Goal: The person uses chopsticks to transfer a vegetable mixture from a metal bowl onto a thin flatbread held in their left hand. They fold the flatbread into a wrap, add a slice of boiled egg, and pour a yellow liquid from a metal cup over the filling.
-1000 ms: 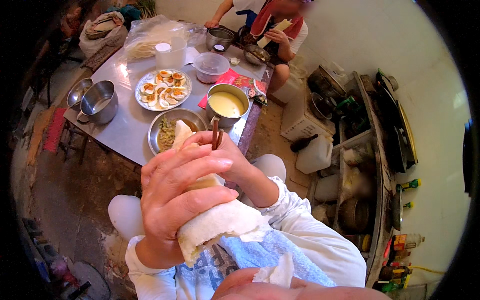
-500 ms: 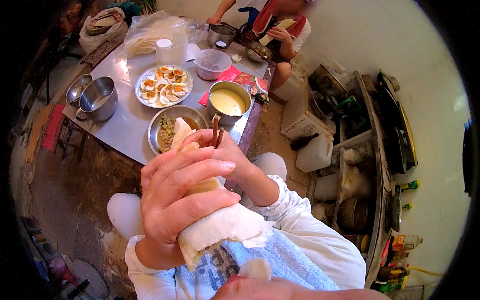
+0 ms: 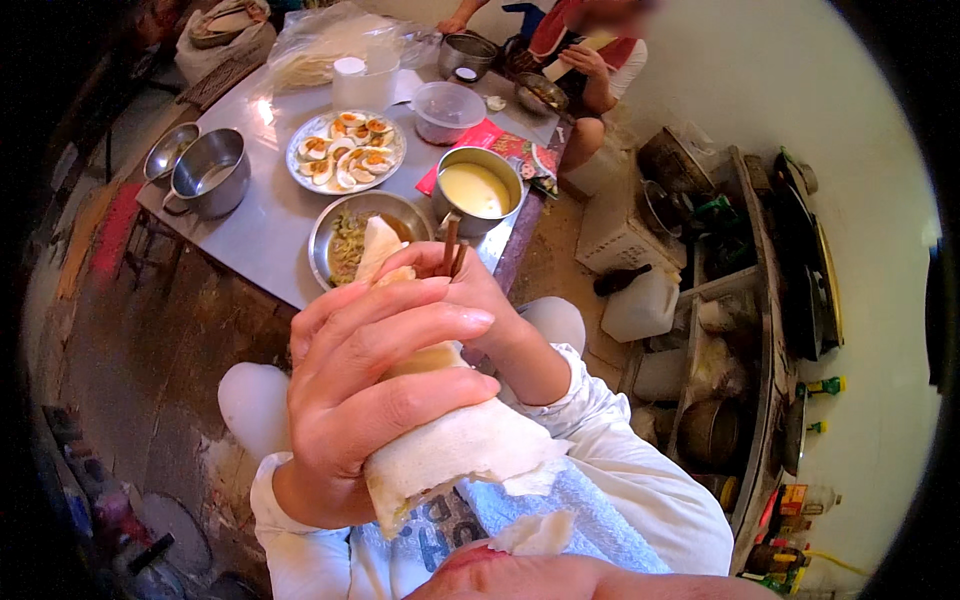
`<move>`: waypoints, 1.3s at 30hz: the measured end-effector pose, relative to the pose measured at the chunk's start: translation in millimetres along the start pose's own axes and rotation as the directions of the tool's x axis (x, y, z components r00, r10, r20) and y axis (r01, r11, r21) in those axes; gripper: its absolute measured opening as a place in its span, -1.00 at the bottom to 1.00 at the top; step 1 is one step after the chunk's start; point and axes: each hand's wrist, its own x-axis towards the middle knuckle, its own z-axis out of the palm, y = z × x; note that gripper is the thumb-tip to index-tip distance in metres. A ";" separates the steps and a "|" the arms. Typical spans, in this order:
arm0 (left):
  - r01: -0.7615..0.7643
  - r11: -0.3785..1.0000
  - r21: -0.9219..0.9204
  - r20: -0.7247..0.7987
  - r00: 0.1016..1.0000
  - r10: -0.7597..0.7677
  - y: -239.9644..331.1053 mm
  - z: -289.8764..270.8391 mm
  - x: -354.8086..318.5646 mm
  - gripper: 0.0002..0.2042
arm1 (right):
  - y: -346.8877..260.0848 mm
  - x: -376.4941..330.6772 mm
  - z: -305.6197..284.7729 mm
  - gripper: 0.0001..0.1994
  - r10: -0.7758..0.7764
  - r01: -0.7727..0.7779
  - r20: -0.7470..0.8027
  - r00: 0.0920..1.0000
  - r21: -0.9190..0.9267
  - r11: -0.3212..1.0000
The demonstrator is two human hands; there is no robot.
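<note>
My left hand (image 3: 385, 370) is curled round a thin, pale flatbread wrap (image 3: 470, 445), its near end bitten and ragged. Behind it, my right hand (image 3: 490, 310) pinches a pair of brown chopsticks (image 3: 452, 245) and lies against the wrap's far part. The rolled tip (image 3: 380, 245) of the wrap points at a steel bowl (image 3: 405, 215) of greens in broth on the table. A torn scrap of flatbread (image 3: 535, 533) shows at the lower edge, apart from the wrap. Some of the right fingers are hidden behind my left hand.
The grey table (image 3: 265, 240) bears a plate of halved eggs (image 3: 348, 152), a pot of yellow liquid (image 3: 475, 190), a plastic tub (image 3: 445, 112), steel pots (image 3: 212, 172) and bagged flatbreads (image 3: 330, 45). Across it, another person's hand (image 3: 585, 62) holds a pale roll. Shelves (image 3: 745, 300) line the right.
The view has tilted a little, so the table and its dishes sit further right. Both hands keep their hold, the wrap shifting slightly right in the picture.
</note>
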 end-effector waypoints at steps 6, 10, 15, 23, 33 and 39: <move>0.038 0.999 -0.012 0.014 0.999 -0.038 4.4 -6.6 -8.1 -0.81 | -8.7 -2.8 6.7 -0.80 0.009 -0.010 0.037 0.999 0.023 1.000; 0.060 0.998 -0.025 -0.015 0.998 -0.060 7.9 -7.7 -8.9 -0.80 | -12.9 -4.6 14.9 -0.78 -0.005 0.005 0.008 1.000 0.025 1.000; 0.076 0.996 -0.047 -0.004 0.997 -0.076 2.9 -6.2 -7.1 -0.81 | -14.0 -6.6 6.5 -0.79 0.074 -0.074 0.008 0.997 0.035 0.997; 0.063 0.997 -0.034 -0.001 0.998 -0.063 13.2 -9.3 -10.6 -0.83 | -18.6 -12.5 10.0 -0.77 0.043 -0.044 0.032 0.999 0.021 0.999; 0.068 0.997 -0.027 -0.033 0.997 -0.069 13.9 -11.9 -15.1 -0.82 | -19.2 -15.0 17.0 -0.75 0.030 -0.030 0.031 0.999 -0.010 1.000; 0.063 0.998 -0.028 -0.012 0.998 -0.064 14.1 -13.2 -16.2 -0.81 | -19.0 -15.5 18.5 -0.77 0.028 -0.028 0.024 0.999 0.021 0.999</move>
